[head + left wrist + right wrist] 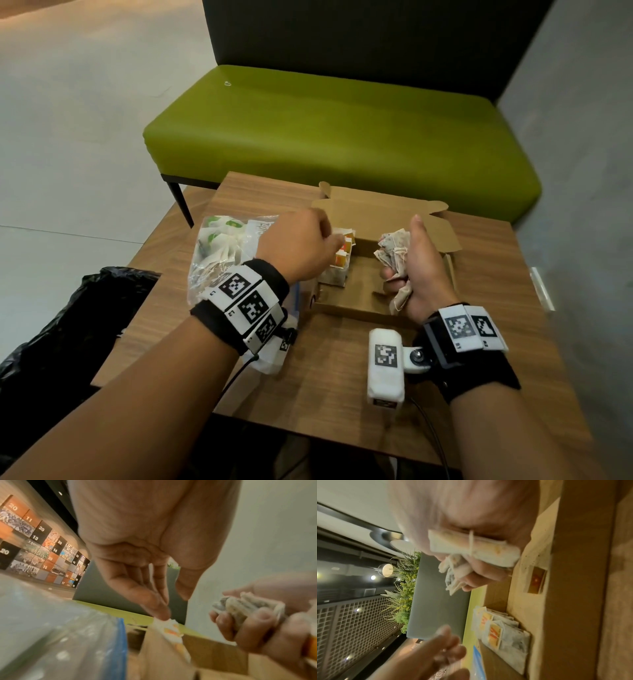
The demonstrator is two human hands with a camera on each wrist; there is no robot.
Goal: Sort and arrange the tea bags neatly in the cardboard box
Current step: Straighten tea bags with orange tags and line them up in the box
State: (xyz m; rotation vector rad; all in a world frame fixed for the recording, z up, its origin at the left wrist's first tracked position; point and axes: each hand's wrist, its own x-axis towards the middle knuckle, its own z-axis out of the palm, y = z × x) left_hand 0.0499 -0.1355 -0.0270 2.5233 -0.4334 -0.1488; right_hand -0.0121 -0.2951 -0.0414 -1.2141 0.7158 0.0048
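The cardboard box [346, 308] sits open on the wooden table [329, 383]. A row of tea bags [337, 270] stands at its left side. The left hand [301, 246] reaches over them, fingertips [163, 614] touching a tag, fingers loosely bent. The right hand [419, 270] is clamped round a crumpled bunch of tea bags [394, 250] above the box. A plastic bag [222, 253] lies to the left.

wooden table [342, 383] as landmark. green bench [342, 137] just behind it, dark panel [359, 41] above the bench. black bag [68, 335] at the table's left edge. clear plastic bag [219, 253] lies on its left part.
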